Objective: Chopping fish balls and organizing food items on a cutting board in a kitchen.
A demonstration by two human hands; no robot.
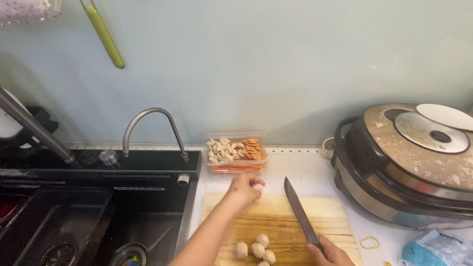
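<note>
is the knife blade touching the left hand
Apart. The head view shows bare cutting board between the knife blade and the left hand, which holds a pale ball.

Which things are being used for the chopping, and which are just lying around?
In use: left hand, right hand, knife, cutting board, pale balls, clear food tub.
Lying about: cooker, tap, sink, rubber band.

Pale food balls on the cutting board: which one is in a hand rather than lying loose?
The ball at the board's far edge, gripped by the left hand. The other balls lie untouched in a cluster at the near edge, beside the right hand holding the knife.
</note>
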